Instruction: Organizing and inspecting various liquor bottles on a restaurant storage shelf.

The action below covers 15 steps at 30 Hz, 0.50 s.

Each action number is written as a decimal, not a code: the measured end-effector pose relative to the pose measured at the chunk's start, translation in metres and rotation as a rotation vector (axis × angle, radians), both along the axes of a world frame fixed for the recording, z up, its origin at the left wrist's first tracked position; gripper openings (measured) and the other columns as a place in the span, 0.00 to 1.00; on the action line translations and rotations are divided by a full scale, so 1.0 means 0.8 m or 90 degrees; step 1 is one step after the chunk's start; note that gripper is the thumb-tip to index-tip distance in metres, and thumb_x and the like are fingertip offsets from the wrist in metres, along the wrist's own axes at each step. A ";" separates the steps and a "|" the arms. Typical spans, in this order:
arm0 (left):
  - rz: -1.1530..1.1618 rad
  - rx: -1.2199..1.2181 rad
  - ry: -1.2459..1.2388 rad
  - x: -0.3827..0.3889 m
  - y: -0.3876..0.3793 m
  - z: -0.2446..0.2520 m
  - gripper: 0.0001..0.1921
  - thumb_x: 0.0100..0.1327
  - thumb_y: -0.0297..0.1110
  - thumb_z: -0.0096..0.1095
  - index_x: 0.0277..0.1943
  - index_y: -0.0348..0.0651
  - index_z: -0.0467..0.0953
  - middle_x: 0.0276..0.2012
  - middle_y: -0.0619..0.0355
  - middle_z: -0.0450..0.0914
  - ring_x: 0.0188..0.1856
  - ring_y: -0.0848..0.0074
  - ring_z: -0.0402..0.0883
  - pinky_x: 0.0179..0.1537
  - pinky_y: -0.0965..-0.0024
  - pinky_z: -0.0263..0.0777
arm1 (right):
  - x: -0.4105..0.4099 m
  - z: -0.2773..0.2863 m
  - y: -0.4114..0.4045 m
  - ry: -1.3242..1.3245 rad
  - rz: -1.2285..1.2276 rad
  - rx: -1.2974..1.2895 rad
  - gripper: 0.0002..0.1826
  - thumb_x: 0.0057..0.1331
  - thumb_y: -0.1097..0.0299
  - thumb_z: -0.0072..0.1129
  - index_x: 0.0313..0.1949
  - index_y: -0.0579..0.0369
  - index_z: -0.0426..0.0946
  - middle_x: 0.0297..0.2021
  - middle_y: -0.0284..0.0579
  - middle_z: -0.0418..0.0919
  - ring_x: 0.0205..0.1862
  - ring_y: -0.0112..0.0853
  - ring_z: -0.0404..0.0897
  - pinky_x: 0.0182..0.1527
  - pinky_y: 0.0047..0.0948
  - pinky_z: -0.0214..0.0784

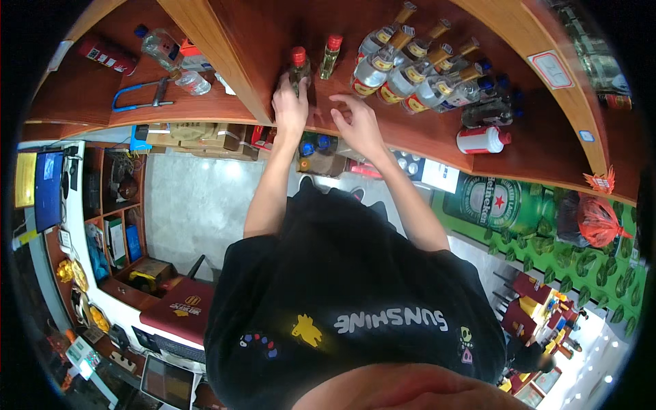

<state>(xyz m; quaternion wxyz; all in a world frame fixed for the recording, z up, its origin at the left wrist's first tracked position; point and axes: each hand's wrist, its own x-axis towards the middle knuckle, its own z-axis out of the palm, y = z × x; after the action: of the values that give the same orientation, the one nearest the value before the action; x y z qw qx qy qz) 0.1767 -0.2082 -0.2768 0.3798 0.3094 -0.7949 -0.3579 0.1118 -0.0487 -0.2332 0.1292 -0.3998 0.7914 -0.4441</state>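
Note:
On a reddish-brown wooden shelf [328,115], my left hand [291,105] grips a small glass bottle with a red cap [299,60], which stands near the upright divider. A second red-capped glass bottle [330,57] is just to the right, apart from both hands. My right hand [354,120] hangs over the shelf's front with fingers spread and curled, holding nothing. Several clear glass bottles [379,66] with gold necks and red-yellow labels stand in rows to the right of it. Part of the gripped bottle's lower body is hidden by my left hand.
The wooden divider [225,56] rises left of my left hand. Beyond it lie a blue-framed hacksaw [134,97] and a clear bottle with a blue cap [159,46]. A white-and-red bottle [482,140] lies at the right shelf edge. Cardboard boxes [205,136] sit below.

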 end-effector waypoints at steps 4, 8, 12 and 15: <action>-0.106 0.147 0.058 0.048 0.028 0.013 0.18 0.72 0.34 0.59 0.56 0.29 0.72 0.42 0.44 0.85 0.41 0.61 0.87 0.39 0.62 0.77 | 0.009 0.022 0.015 -0.006 -0.042 -0.059 0.15 0.67 0.72 0.59 0.52 0.61 0.78 0.44 0.55 0.81 0.42 0.40 0.84 0.45 0.36 0.77; -0.254 0.479 0.120 0.103 0.068 0.047 0.16 0.72 0.32 0.60 0.55 0.30 0.73 0.39 0.54 0.84 0.42 0.77 0.83 0.45 0.73 0.75 | 0.021 0.047 0.043 -0.121 -0.059 -0.069 0.15 0.70 0.68 0.60 0.53 0.61 0.77 0.45 0.52 0.81 0.47 0.37 0.84 0.46 0.36 0.77; -0.363 0.551 0.141 0.114 0.106 0.095 0.16 0.72 0.32 0.62 0.55 0.29 0.73 0.45 0.52 0.82 0.45 0.76 0.82 0.48 0.72 0.76 | 0.044 0.052 0.093 -0.323 0.020 -0.111 0.17 0.74 0.64 0.56 0.57 0.62 0.73 0.44 0.43 0.81 0.45 0.25 0.81 0.47 0.27 0.74; -0.422 0.569 0.167 0.115 0.137 0.122 0.17 0.71 0.32 0.64 0.55 0.30 0.73 0.46 0.53 0.82 0.47 0.75 0.82 0.48 0.71 0.77 | 0.061 0.087 0.137 -0.420 -0.007 -0.166 0.18 0.75 0.64 0.55 0.57 0.63 0.71 0.44 0.41 0.80 0.43 0.21 0.78 0.47 0.27 0.73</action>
<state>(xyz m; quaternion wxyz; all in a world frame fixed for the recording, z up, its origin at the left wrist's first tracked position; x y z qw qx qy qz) 0.2687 -0.0989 -0.1789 0.1749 0.1272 -0.5673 -0.7946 0.1603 0.0610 -0.1637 0.3234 -0.2435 0.6457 -0.6474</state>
